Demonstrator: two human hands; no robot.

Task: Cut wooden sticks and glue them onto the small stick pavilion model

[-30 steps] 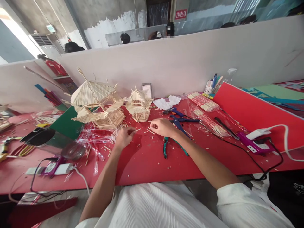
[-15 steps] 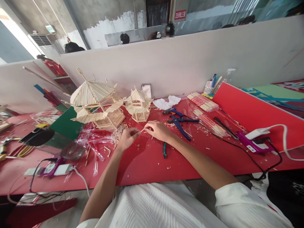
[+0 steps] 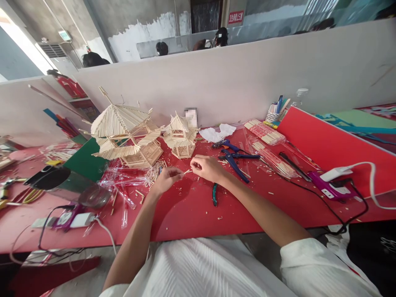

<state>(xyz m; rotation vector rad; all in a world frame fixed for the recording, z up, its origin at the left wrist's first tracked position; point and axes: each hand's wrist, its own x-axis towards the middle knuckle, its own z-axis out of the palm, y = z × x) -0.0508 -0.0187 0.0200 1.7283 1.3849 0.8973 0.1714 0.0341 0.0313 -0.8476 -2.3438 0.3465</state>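
Observation:
My left hand (image 3: 167,180) pinches a short thin wooden stick (image 3: 187,171) between thumb and fingers, its free end pointing right. Just beyond that end is my right hand (image 3: 206,168), its thumb and fingertips pinched together; whatever lies between them is too small to make out. Behind my hands stands a small pavilion model (image 3: 179,138) built of thin sticks. A larger stick pavilion (image 3: 122,128) with a pointed roof rises to its left. Cut stick bits (image 3: 151,175) are heaped beside my left hand.
Blue-handled cutters (image 3: 233,163) and green-handled pliers (image 3: 214,194) lie by my right forearm. Bundled sticks (image 3: 266,132) and a red board (image 3: 337,148) are at the right. A clear jug (image 3: 77,187) lies at the left, near a purple power strip (image 3: 66,218). A pale partition (image 3: 232,82) borders the red table.
My right hand has shifted slightly right, opening a small gap from the stick's end. My left hand still holds the stick in nearly the same place.

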